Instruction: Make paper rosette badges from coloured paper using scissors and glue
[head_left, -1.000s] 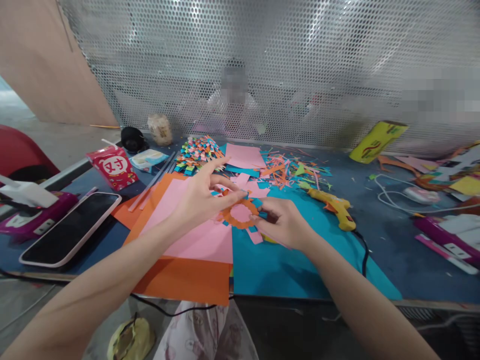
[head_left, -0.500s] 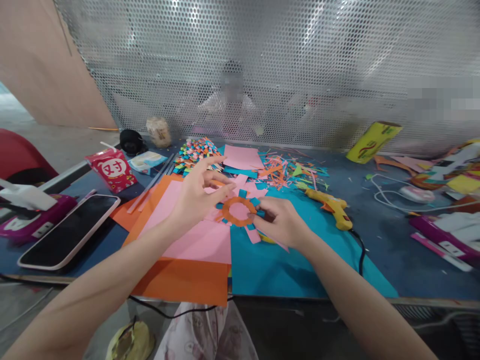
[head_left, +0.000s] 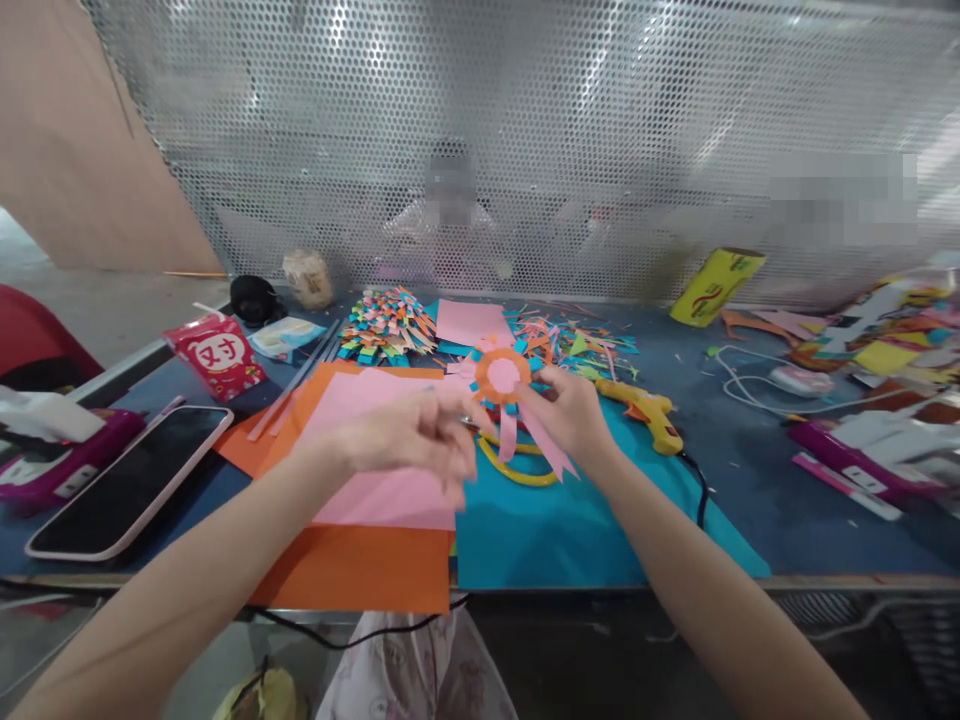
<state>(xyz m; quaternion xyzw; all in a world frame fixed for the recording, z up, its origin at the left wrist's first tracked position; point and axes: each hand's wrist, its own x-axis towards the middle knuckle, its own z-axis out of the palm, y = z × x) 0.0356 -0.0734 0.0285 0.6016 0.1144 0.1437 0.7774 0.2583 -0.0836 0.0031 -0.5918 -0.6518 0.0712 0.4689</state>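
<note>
My right hand [head_left: 574, 418] pinches a paper rosette [head_left: 502, 375]: an orange ring on a pink disc with blue tabs round it and two pink ribbon tails hanging down. It is held upright above the blue sheet [head_left: 570, 520]. My left hand [head_left: 409, 440] hovers just left of it, over the pink sheet [head_left: 375, 440], smeared by motion, fingers curled and apparently holding nothing. Yellow-handled scissors [head_left: 517, 470] lie on the blue sheet under the rosette.
An orange sheet [head_left: 360, 565] lies under the pink one. A phone [head_left: 127, 480] and a red carton [head_left: 217, 355] sit left. A yellow glue gun [head_left: 645, 410] with its cord lies right. Paper scraps [head_left: 386, 325] pile at the back, before a perforated metal screen [head_left: 525, 140].
My right hand has lifted the rosette up and turned it upright. My left hand let go of it and dropped down and to the left.
</note>
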